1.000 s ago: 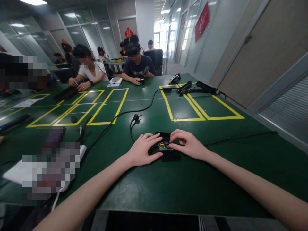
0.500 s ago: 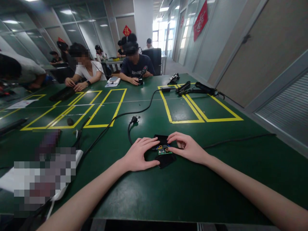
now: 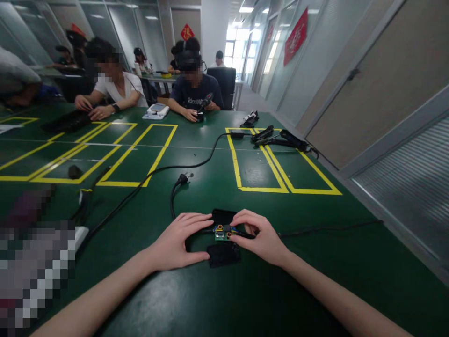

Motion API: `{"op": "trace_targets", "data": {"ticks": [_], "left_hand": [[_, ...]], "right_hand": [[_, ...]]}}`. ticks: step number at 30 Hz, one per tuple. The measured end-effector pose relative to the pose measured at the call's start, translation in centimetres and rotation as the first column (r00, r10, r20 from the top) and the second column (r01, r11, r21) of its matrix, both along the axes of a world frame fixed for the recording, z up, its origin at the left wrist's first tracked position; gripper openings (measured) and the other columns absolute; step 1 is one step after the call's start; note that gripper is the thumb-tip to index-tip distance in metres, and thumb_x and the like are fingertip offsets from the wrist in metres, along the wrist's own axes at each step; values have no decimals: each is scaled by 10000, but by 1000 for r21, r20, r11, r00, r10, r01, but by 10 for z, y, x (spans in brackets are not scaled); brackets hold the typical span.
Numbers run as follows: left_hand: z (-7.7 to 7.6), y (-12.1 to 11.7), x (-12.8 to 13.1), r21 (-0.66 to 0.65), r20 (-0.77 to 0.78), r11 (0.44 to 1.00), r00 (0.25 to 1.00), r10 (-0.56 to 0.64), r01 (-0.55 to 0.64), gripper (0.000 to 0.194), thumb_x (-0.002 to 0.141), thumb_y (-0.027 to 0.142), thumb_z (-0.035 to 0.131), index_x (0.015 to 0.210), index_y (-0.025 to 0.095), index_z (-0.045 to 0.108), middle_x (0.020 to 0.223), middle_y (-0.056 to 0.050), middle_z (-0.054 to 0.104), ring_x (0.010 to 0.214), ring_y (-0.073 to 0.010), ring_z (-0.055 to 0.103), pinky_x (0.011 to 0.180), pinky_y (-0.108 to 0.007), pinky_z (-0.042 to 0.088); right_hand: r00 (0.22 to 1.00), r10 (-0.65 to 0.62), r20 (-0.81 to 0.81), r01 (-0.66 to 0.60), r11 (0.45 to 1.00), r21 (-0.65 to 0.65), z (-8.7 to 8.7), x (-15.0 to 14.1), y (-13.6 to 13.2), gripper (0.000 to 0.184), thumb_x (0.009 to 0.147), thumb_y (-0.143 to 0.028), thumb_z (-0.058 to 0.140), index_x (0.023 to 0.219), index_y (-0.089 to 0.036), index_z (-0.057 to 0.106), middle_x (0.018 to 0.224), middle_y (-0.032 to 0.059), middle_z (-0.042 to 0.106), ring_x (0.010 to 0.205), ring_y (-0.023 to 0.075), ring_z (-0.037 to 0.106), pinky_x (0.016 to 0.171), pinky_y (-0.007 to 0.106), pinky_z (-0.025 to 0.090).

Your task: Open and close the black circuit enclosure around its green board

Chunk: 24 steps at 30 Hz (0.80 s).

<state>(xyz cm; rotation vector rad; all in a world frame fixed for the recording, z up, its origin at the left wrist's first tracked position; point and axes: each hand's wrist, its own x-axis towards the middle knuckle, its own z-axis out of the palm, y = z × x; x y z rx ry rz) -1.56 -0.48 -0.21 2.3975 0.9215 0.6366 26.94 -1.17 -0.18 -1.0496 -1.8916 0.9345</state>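
A small green circuit board (image 3: 220, 236) with copper-coloured coils lies between two black plastic case halves. One half (image 3: 223, 216) is on its far side, the other half (image 3: 224, 255) on its near side. My right hand (image 3: 261, 236) has thumb and forefinger closed round the board's right end, where a black cable runs out. To the left, my left hand (image 3: 178, 241) is spread, palm down. Its thumb touches the near half's left edge and its fingertips reach the far half. A second cable enters the board beneath this hand.
A plug (image 3: 183, 179) on a black cord lies beyond my left hand. A long cable (image 3: 168, 167) crosses the green table (image 3: 273, 290). Black tools (image 3: 284, 140) lie at the far right. Two people work across the table. A blurred-out patch covers the left front.
My right thumb and forefinger have come closer together on the board's end. The near case half now lies straighter. The whole view has shifted somewhat.
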Motion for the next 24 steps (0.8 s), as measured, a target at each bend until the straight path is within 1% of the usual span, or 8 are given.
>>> {"op": "trace_targets", "data": {"ticks": [4,7,10,13,15,19,22,24], "left_hand": [[-1,0,4,-35,15,999,1000,8,-7,692,828,442,863,1459,309,613,1504,-112,630,1362,-306,605,1159,-514,448],[1,0,5,-35,10,999,1000,20,-20,660,827,421,868,1431,290,638,1501,-112,633,1364,-308,601,1153,-511,453],[3,1,6,-34,4,999,1000,27,-27,544,859,377,842,1369,282,682,1475,-105,656,1354,-304,609,1139,-506,467],[3,2,6,-29,8,999,1000,27,-27,446,889,345,806,1320,280,710,1435,-102,686,1335,-299,620,1128,-510,477],[2,3,7,-18,7,1000,1000,20,-20,419,910,332,780,1320,280,708,1396,-96,711,1320,-292,628,1124,-510,481],[2,5,8,10,19,1000,1000,19,-19,361,926,317,755,1282,266,723,1294,-86,756,1244,-281,659,1092,-489,500],[4,5,9,12,34,999,999,32,-33,310,933,310,741,1236,247,736,1203,-82,770,1140,-265,679,1028,-459,533],[5,5,9,11,59,999,997,50,-50,319,938,309,730,1246,226,727,1161,-88,760,1078,-251,682,985,-433,555]], "right_hand": [[999,-2,49,1,1000,18,-1,1,0,143,880,-349,759,915,-210,755,967,66,693,548,96,430,483,254,366],[993,32,113,-37,999,40,-3,2,1,126,881,-330,754,949,-223,760,1042,79,702,555,99,462,480,253,400],[986,29,161,-42,996,75,-5,0,1,116,875,-299,743,970,-233,750,1126,91,704,586,108,526,508,260,459],[980,2,197,-25,993,115,-6,-2,1,109,874,-261,726,979,-236,738,1148,95,707,681,143,627,572,274,524],[977,-6,211,-22,991,131,-6,-4,2,114,888,-255,714,999,-237,733,1129,98,721,802,186,694,646,295,569],[975,8,222,-45,986,160,-4,-4,1,119,935,-269,679,1038,-231,726,1083,101,754,969,233,734,837,364,606],[971,17,237,-52,989,141,-2,-2,0,214,917,-277,703,1124,-223,718,1100,102,765,966,235,741,809,353,613],[968,51,248,-83,989,122,-2,0,-1,373,857,-301,774,1213,-220,701,1160,108,761,1006,249,745,799,348,621]]}}
